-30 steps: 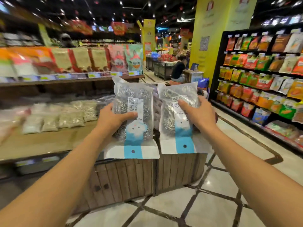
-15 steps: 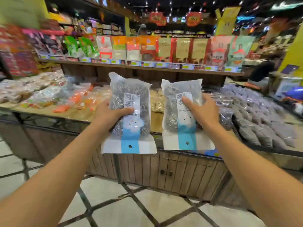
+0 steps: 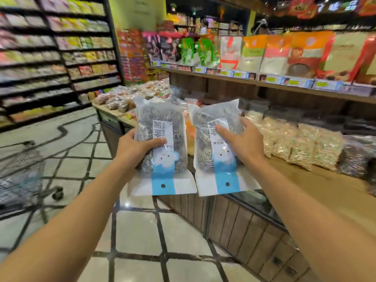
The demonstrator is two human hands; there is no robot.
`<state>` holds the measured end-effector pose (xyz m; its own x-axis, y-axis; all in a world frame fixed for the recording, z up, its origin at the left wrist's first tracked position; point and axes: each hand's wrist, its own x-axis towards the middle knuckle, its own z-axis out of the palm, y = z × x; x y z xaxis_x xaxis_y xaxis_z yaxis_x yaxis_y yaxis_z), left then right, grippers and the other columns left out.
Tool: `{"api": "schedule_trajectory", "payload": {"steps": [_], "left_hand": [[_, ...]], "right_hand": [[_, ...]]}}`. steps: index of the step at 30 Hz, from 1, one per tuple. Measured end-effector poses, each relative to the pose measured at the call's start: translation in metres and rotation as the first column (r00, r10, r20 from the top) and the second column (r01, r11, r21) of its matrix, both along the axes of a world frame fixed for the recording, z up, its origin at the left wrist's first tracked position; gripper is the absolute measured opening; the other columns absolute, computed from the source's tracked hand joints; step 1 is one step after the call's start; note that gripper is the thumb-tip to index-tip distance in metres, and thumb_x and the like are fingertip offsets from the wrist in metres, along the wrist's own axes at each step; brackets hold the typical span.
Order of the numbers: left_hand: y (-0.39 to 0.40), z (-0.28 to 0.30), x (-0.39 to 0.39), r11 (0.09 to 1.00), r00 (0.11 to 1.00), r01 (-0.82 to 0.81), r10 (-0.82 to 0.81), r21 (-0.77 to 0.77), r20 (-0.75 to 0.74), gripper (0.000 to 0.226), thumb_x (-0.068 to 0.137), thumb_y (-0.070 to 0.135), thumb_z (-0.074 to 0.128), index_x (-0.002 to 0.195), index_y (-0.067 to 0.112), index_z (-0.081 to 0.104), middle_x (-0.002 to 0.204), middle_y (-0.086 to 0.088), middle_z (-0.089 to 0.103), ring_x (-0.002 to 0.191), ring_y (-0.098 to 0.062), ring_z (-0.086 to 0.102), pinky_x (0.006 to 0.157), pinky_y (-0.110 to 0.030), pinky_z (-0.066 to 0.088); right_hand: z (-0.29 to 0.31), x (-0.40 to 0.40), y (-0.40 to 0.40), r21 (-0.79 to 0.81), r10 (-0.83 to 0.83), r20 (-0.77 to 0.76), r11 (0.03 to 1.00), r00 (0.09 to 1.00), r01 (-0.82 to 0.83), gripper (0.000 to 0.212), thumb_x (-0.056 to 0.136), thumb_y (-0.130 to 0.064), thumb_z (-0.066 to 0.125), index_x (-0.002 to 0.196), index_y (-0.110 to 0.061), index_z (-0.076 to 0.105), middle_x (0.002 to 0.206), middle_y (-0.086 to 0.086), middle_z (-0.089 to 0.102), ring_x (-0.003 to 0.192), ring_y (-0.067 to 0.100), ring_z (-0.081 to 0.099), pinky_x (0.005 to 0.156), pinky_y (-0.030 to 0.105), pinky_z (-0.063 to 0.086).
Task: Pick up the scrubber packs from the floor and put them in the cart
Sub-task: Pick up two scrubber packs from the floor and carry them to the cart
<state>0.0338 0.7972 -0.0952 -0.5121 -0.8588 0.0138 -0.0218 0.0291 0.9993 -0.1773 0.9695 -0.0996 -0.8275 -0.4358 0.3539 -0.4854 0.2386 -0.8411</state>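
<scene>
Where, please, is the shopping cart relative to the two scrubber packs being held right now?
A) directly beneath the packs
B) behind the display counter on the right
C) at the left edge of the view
C: the cart stands on the tiled floor at far left, well apart from both hand-held scrubber packs.

A wooden display counter (image 3: 240,218) stands before me, clear bags of snacks (image 3: 301,143) lying along its top toward its right end. Tall pouches (image 3: 270,55) stand on the shelf (image 3: 227,77) above. Dark racks (image 3: 50,64) line the tiled floor (image 3: 140,237) at left.
</scene>
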Motion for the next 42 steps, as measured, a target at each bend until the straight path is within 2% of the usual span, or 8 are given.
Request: {"api": "schedule_trajectory", "payload": {"steps": [9, 15, 21, 25, 32, 36, 40, 42], "left_hand": [[-0.102, 0.009, 0.025, 0.957, 0.957, -0.29, 0.29, 0.016, 0.024, 0.031, 0.072, 0.008, 0.09, 0.09, 0.018, 0.067, 0.067, 0.007, 0.077, 0.059, -0.012, 0.075, 0.05, -0.025, 0.059], [-0.168, 0.007, 0.058, 0.907, 0.908, -0.418, 0.418, 0.047, 0.014, 0.039, 0.07, 0.011, 0.091, 0.1, 0.016, 0.068, 0.092, -0.01, 0.08, 0.078, -0.029, 0.079, 0.071, -0.042, 0.064], [-0.255, 0.0, 0.093, 0.876, 0.877, -0.475, 0.479, 0.084, -0.038, 0.038, 0.071, 0.01, 0.09, 0.099, 0.02, 0.066, 0.084, -0.008, 0.08, 0.072, -0.028, 0.078, 0.054, -0.035, 0.063], [-0.331, -0.002, 0.121, 0.863, 0.86, -0.492, 0.502, 0.116, -0.09, 0.044, 0.07, 0.009, 0.089, 0.106, 0.016, 0.065, 0.09, -0.012, 0.079, 0.072, -0.029, 0.078, 0.055, -0.037, 0.062], [-0.446, -0.007, 0.167, 0.817, 0.816, -0.545, 0.568, 0.185, -0.103, 0.056, 0.063, 0.013, 0.092, 0.111, 0.012, 0.063, 0.094, -0.016, 0.079, 0.08, -0.036, 0.078, 0.075, -0.052, 0.063], [-0.497, -0.012, 0.185, 0.796, 0.796, -0.573, 0.597, 0.195, -0.098, 0.063, 0.057, 0.019, 0.091, 0.113, 0.013, 0.063, 0.091, -0.014, 0.08, 0.078, -0.035, 0.078, 0.072, -0.049, 0.064], [-0.557, -0.021, 0.197, 0.762, 0.759, -0.621, 0.643, 0.184, -0.1, 0.061, 0.056, 0.018, 0.092, 0.111, 0.013, 0.067, 0.095, -0.012, 0.08, 0.084, -0.033, 0.078, 0.078, -0.049, 0.063], [-0.589, -0.025, 0.2, 0.742, 0.742, -0.642, 0.665, 0.194, -0.091, 0.055, 0.061, 0.014, 0.092, 0.111, 0.013, 0.067, 0.095, -0.012, 0.08, 0.083, -0.032, 0.078, 0.075, -0.046, 0.063]], "right_hand": [[-0.006, -0.012, -0.182, -0.009, 0.246, 0.05, 0.969, 0.968, -0.246, 0.081, 0.074, -0.075, 0.072, 0.135, -0.023, 0.062, 0.13, -0.004, 0.068, 0.121, 0.023, 0.061, 0.099, 0.04, 0.05], [-0.015, 0.009, -0.285, -0.001, 0.341, 0.171, 0.938, 0.925, -0.346, 0.057, 0.075, -0.065, 0.079, 0.087, -0.011, 0.067, 0.071, 0.002, 0.065, 0.068, 0.024, 0.063, 0.063, 0.038, 0.047], [-0.019, 0.05, -0.392, 0.031, 0.447, 0.164, 0.889, 0.88, -0.457, 0.072, 0.071, -0.075, 0.075, 0.099, -0.009, 0.065, 0.095, 0.006, 0.066, 0.088, 0.026, 0.062, 0.068, 0.037, 0.047], [-0.01, 0.075, -0.47, 0.041, 0.484, 0.112, 0.871, 0.868, -0.49, 0.088, 0.068, -0.08, 0.071, 0.118, -0.007, 0.068, 0.113, 0.004, 0.071, 0.109, 0.03, 0.065, 0.091, 0.046, 0.054], [0.004, 0.103, -0.598, 0.017, 0.549, 0.114, 0.832, 0.828, -0.554, 0.07, 0.08, -0.064, 0.077, 0.094, 0.003, 0.063, 0.088, 0.02, 0.064, 0.082, 0.033, 0.062, 0.07, 0.044, 0.047], [0.003, 0.12, -0.664, 0.021, 0.6, 0.108, 0.796, 0.792, -0.606, 0.051, 0.083, -0.059, 0.077, 0.08, -0.012, 0.057, 0.078, 0.002, 0.058, 0.074, 0.02, 0.054, 0.06, 0.034, 0.038], [0.001, 0.134, -0.731, 0.016, 0.649, 0.138, 0.754, 0.748, -0.657, 0.07, 0.084, -0.058, 0.076, 0.122, -0.001, 0.064, 0.111, 0.009, 0.068, 0.106, 0.033, 0.062, 0.09, 0.042, 0.048], [-0.005, 0.139, -0.771, 0.007, 0.665, 0.111, 0.743, 0.739, -0.67, 0.078, 0.079, -0.066, 0.076, 0.116, 0.003, 0.066, 0.117, 0.019, 0.07, 0.109, 0.038, 0.065, 0.093, 0.049, 0.052]]}}
